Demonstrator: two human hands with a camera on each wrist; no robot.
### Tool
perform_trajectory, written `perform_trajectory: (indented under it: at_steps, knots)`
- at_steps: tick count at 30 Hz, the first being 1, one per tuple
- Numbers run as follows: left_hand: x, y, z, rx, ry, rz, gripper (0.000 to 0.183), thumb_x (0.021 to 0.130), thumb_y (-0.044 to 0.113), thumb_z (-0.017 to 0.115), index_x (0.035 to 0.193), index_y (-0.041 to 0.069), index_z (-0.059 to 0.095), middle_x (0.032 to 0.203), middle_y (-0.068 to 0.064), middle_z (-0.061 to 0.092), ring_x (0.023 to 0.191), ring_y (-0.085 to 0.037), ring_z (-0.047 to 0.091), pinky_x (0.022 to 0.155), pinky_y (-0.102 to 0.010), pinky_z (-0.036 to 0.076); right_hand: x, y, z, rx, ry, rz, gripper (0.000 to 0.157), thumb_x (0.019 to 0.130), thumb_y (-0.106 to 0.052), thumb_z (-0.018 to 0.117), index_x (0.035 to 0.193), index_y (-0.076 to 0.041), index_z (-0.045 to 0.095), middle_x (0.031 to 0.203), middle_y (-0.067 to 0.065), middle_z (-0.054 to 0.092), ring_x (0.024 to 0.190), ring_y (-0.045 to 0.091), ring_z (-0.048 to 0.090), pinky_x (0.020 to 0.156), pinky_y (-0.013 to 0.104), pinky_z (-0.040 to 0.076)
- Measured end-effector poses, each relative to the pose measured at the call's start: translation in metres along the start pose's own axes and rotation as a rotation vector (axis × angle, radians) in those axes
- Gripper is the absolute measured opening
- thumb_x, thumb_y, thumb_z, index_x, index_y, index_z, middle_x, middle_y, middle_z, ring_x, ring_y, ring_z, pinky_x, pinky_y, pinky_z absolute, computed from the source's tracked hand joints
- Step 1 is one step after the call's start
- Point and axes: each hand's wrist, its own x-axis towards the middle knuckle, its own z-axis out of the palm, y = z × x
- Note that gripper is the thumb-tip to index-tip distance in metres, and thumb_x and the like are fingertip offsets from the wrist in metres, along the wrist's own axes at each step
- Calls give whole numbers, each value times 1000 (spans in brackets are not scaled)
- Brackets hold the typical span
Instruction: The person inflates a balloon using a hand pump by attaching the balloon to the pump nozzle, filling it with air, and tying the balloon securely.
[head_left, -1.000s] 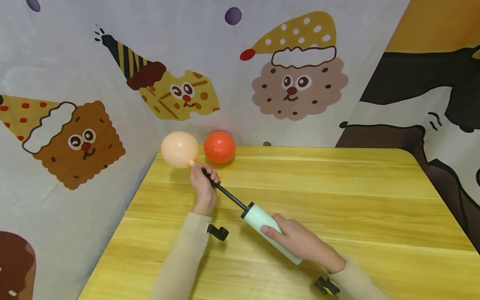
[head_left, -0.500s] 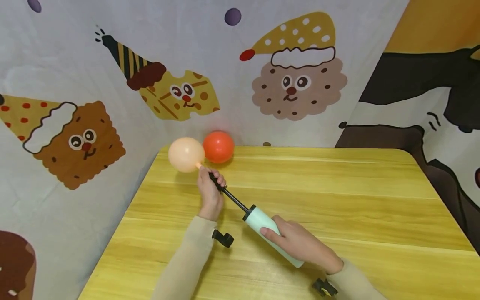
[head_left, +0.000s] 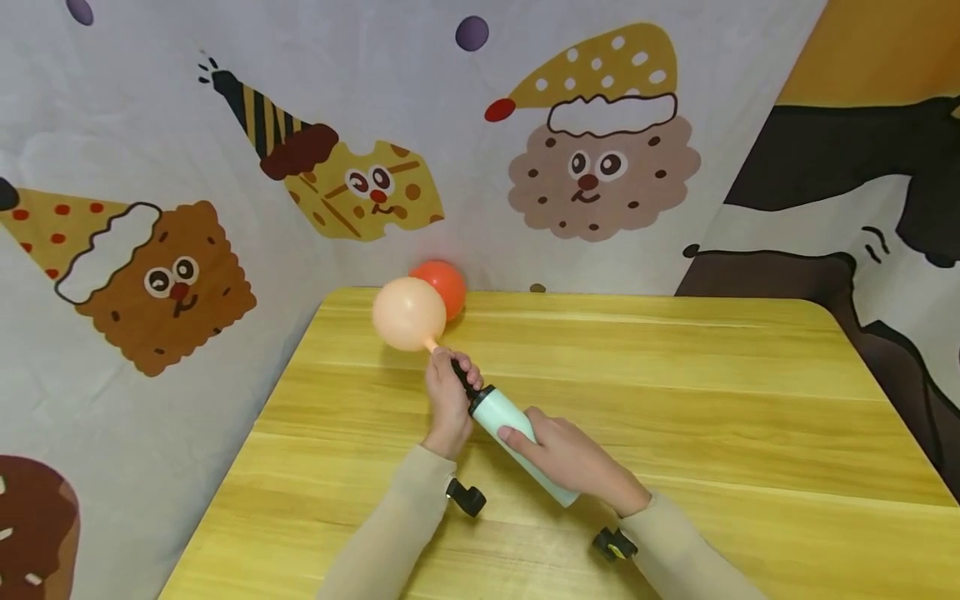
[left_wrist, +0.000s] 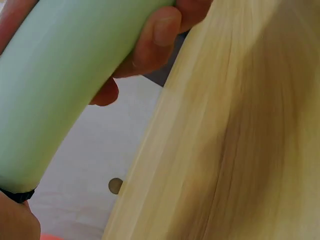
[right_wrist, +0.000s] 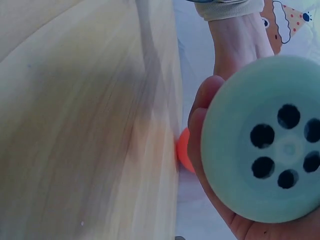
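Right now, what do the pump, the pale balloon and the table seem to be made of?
Pump: probably hard plastic, smooth, pale green, with round holes in its end.
Pale balloon: likely latex, smooth taut skin, soft shine.
Table: wood or printed laminate, light sheen; grain shows, but I can't tell which.

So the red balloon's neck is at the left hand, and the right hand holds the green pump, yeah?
Not red: the head view shows the peach balloon with its neck at the left hand. The right hand does hold the green pump.
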Motion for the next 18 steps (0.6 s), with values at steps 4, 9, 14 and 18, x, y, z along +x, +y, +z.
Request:
perform_trajectory:
  at_steps: [4, 9, 14, 18]
  knots:
    - [3, 1, 1, -8, 19, 27, 39, 115, 29, 30, 85, 11, 46, 67, 2, 47, 48, -7, 43, 43, -20, 39, 1, 1, 2, 22, 3, 8, 53, 108, -52, 48, 116, -1, 59, 73, 1, 57, 56, 13, 56, 46, 32, 48]
    - [16, 10, 0, -33, 35, 62, 40, 115, 27, 28, 83, 11, 46, 66, 2, 47, 48, -7, 43, 42, -20, 38, -9, 4, 0, 48, 8, 24, 53, 108, -53, 48, 120, -2, 59, 76, 1, 59, 60, 14, 58, 49, 32, 50]
    - [36, 30, -14, -76, 100, 97, 39, 115, 25, 29, 80, 12, 45, 65, 2, 46, 47, -7, 41, 42, -19, 37, -32, 7, -9, 22, -32, 46, 54, 107, -53, 48, 125, -3, 57, 78, 0, 59, 63, 13, 57, 52, 31, 50]
    - [47, 40, -21, -122, 144, 90, 37, 114, 22, 29, 82, 12, 43, 66, 3, 45, 47, -7, 40, 42, -18, 36, -48, 10, -16, -7, -42, 59, 48, 107, -53, 49, 119, -7, 57, 76, -2, 57, 61, 12, 55, 52, 30, 49]
